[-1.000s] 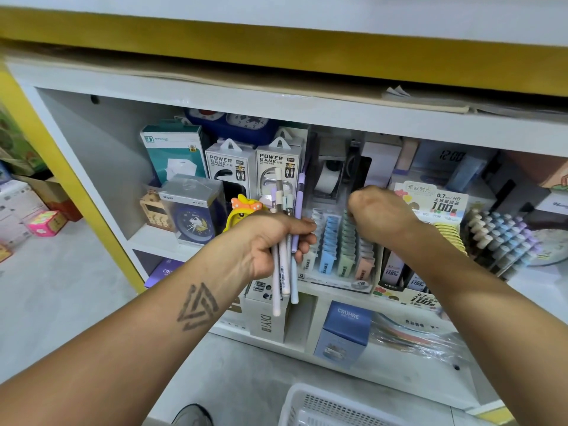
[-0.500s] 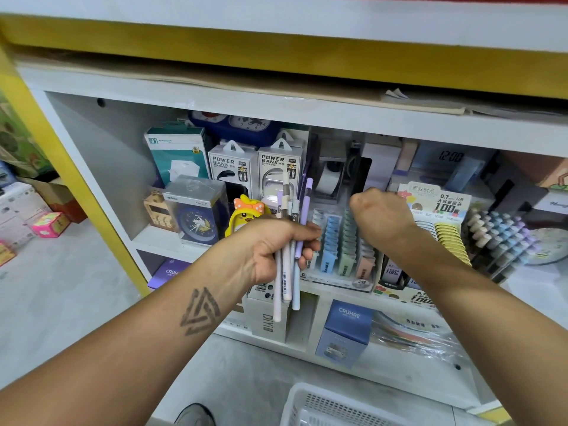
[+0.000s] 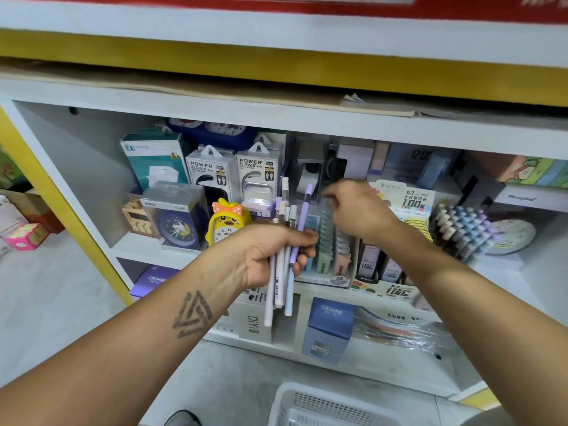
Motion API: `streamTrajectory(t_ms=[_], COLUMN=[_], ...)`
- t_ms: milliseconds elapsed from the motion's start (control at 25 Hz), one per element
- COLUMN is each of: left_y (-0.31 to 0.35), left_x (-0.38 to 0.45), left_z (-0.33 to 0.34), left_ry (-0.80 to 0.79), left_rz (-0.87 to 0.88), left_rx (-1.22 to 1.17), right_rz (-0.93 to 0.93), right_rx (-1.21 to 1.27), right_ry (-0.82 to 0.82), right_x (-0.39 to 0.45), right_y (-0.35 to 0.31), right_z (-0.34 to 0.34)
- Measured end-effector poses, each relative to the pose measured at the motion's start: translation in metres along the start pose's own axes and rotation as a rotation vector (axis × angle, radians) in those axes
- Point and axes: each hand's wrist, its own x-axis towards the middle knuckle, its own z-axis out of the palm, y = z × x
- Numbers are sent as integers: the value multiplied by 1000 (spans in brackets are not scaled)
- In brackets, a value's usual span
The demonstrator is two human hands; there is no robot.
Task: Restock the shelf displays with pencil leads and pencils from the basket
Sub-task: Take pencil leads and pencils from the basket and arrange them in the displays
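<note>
My left hand (image 3: 270,250) grips a bundle of several pastel pencils (image 3: 281,290) upright in front of the white shelf (image 3: 190,250). The purple, white and pale blue shafts stick out above and below my fist. My right hand (image 3: 359,213) hovers just right of the pencil tops with its fingers curled; nothing shows between them, though they are blurred. It is above the tray of pencil lead packs (image 3: 330,250), whose rows are blue, green and pink. A rack of pastel pencils (image 3: 464,229) stands further right. The white basket (image 3: 295,407) sits on the floor below.
Power bank boxes (image 3: 212,173), a boxed blue clock (image 3: 178,216) and a yellow duck clock (image 3: 227,222) fill the left of the shelf. Lead refill boxes (image 3: 368,262) stand beside the tray. A blue box (image 3: 330,327) and wrapped packs (image 3: 399,330) lie on the lower shelf.
My right hand has lifted off the lead tray and moved up and left toward the pencil tops. My left hand keeps the same hold on the bundle.
</note>
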Motion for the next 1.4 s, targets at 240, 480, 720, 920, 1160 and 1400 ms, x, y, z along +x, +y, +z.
streamTrajectory(t_ms=[240,480,720,920,1160,1400], left_y=[-10,-20,-23,-21,-8,-2], left_x=[-9,-9,0,8,18,23], left_z=[45,102,144,163,169,162], left_ry=[-178,-275,-223,-266,-230,-179], left_rz=[-38,-79,-70,-62,-31,-1], left_rx=[97,-25,-8,-49,-74,-62], right_rz=[241,414,391,388,196,99], right_rx=[1154,1257,1187,1037,799,531], right_ry=[-50,272,458,508,643,550], right_x=[-54,-98,-129,-148,-163,-159], right_y=[21,79,115,144,171,177], right_z=[-39,-78,-104,-111,-119,-112])
